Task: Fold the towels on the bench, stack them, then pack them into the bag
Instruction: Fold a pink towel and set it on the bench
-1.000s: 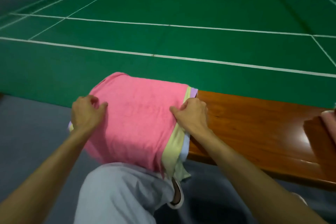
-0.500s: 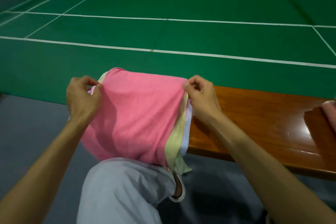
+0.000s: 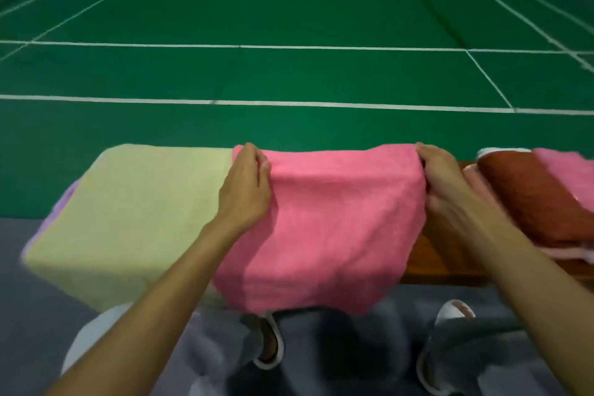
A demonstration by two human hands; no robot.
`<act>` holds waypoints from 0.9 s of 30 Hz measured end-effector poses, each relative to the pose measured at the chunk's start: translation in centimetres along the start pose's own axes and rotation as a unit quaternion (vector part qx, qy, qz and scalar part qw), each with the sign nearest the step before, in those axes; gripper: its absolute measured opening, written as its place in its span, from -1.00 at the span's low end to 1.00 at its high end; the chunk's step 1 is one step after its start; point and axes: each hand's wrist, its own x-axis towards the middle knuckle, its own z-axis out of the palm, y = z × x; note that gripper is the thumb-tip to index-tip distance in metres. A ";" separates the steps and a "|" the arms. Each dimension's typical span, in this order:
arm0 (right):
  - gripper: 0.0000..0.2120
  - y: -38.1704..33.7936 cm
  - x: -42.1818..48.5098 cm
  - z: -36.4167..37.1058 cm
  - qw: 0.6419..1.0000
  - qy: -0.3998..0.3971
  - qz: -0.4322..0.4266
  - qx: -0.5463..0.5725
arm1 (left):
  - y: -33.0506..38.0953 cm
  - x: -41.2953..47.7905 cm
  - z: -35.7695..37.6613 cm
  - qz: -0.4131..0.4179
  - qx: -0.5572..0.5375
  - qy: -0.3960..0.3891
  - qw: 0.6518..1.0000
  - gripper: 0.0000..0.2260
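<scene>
Nearest: grey floor (image 3: 22, 315), two white slippers (image 3: 271, 344) and grey trouser knees (image 3: 135, 350) at the frame bottom. The lower hem of the pink towel (image 3: 324, 228) hangs ragged over the knees, below the near edge of the counter (image 3: 432, 255). Both forearms reach forward to its top corners. Left hand (image 3: 246, 190): grip clamped on the upper left corner, thumb against fingers. Right hand (image 3: 440, 177), slightly blurred: grip clamped on the upper right corner. The top edge runs nearly straight between them, sagging a little. To the left, a yellow-green towel (image 3: 128, 219) drapes the counter end, its right margin under the pink towel; a lilac towel (image 3: 62, 206) shows along its left edge. To the right, only a narrow wedge of bare wood shows, then a rust-brown towel (image 3: 527, 199) on a folded stack, just beside the right hand; whether they touch I cannot tell. Beyond the far edge lies green court floor (image 3: 289, 74) with white lines (image 3: 321, 104), wide open.
</scene>
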 end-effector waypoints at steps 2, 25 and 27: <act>-0.72 0.1 0.9 -2.7 0.994 0.038 -0.038 -0.099 | 1.2 -0.9 2.8 0.026 0.011 -0.014 0.999 -0.89; -0.28 6.5 -1.2 -4.8 0.652 -0.174 -0.225 -0.703 | 3.2 -3.0 9.8 0.124 0.222 -0.224 0.941 -0.42; -0.25 6.7 -0.8 -5.3 0.640 -0.157 -0.217 -0.720 | 2.1 -2.6 9.2 0.109 0.249 -0.211 0.939 -0.39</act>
